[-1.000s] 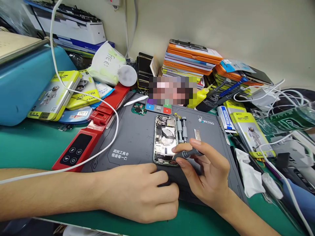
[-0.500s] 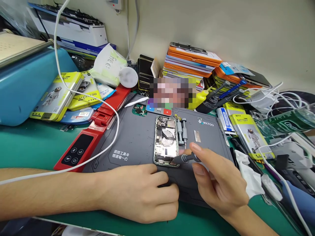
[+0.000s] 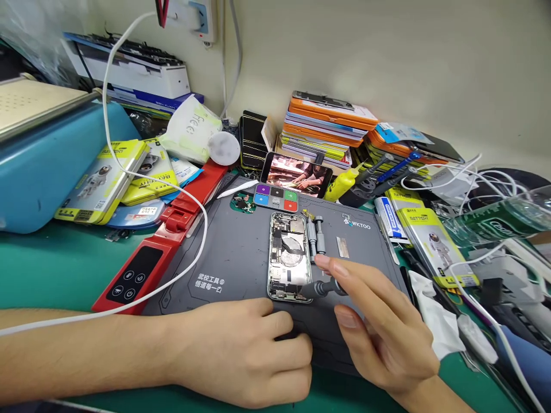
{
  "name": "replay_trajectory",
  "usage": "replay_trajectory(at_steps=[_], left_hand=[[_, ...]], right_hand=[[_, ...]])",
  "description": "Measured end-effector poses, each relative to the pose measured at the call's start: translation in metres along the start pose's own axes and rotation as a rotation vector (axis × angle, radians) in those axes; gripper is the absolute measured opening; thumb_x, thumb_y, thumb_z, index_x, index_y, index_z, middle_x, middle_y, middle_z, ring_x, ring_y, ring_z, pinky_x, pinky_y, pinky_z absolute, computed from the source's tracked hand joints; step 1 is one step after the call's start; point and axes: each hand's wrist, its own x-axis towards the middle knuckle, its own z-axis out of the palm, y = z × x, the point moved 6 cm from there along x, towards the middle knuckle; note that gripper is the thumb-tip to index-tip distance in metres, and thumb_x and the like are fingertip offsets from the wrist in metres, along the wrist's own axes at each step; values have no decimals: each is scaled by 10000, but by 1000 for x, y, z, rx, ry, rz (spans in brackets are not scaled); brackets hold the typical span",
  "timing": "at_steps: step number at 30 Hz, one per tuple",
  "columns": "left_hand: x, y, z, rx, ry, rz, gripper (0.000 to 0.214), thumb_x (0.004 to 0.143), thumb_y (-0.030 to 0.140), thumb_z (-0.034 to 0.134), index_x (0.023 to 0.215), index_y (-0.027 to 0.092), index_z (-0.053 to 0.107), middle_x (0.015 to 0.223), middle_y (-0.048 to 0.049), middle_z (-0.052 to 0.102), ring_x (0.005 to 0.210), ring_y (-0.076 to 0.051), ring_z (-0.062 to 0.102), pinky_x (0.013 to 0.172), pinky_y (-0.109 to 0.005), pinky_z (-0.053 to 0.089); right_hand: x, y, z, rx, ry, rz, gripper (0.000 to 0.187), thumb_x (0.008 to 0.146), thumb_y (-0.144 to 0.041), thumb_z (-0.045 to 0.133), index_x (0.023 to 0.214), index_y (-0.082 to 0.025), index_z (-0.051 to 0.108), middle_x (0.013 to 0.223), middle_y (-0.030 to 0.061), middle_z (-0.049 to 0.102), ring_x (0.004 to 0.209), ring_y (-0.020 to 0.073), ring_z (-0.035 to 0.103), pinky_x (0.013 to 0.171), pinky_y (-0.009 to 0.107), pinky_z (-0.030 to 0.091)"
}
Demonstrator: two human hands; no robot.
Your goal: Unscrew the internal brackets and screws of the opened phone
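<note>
The right hand (image 3: 383, 327) holds a screwdriver (image 3: 325, 287) at the opened phone's (image 3: 287, 255) lower right corner on the grey mat (image 3: 232, 252); the left hand (image 3: 245, 350) rests curled just below it.

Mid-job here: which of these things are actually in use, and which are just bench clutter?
In use: opened phone; screwdriver in right hand; left hand beside the phone's near end; gray mat.
Lying about: two spare drivers; red device; battery boxes; white cable; tissue.

The screwdriver (image 3: 323, 288) is half buried under the right hand (image 3: 379, 332) (tip too small to make out); the left hand (image 3: 245, 350) hides its fingertips.
</note>
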Motion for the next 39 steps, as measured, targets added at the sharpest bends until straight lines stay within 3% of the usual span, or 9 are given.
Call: replay_trajectory(at_steps=[9,19,23,27,31,39], left_hand=[[0,0,1,-6,-11,6,183,1060,158,589,1102,162,768,1052,-38,719,702,-169,505,541,-359,392],[0,2,3,7,-11,7,168,1065,167,590,1105,158,753,1032,-36,695,709,-175,492,552,-365,392],[-1,2,3,9,1,9,160,1060,163,598,1103,157,752,1021,-34,687,700,-174,482,544,-362,388],[0,1,2,6,3,6,154,1059,164,604,1103,156,751,1002,-30,678,697,-173,479,535,-359,385],[1,0,3,3,0,8,156,1060,161,596,1087,154,750,1011,-34,687,695,-172,478,537,-360,392],[0,1,3,13,-3,14,166,1069,167,583,1110,155,743,1020,-34,692,705,-178,495,557,-362,416]], right_hand=[[4,-1,1,87,-14,27,781,915,56,566,1625,-270,540,1139,98,812,973,245,786,766,373,679],[4,-2,4,151,-14,5,771,904,113,547,1615,-186,541,1199,116,757,1088,223,733,881,364,632],[5,-2,5,154,-6,12,756,905,127,545,1597,-178,560,1150,96,753,1026,193,724,831,317,612],[4,1,6,126,-6,38,736,913,130,542,1594,-149,552,1299,139,743,1172,227,725,973,367,608],[2,0,8,177,-26,19,742,914,137,524,1597,-155,548,1170,107,756,1053,202,732,868,338,615],[4,-3,10,138,-39,-8,703,916,112,572,1568,-148,558,1123,97,753,1016,195,711,825,314,598]])
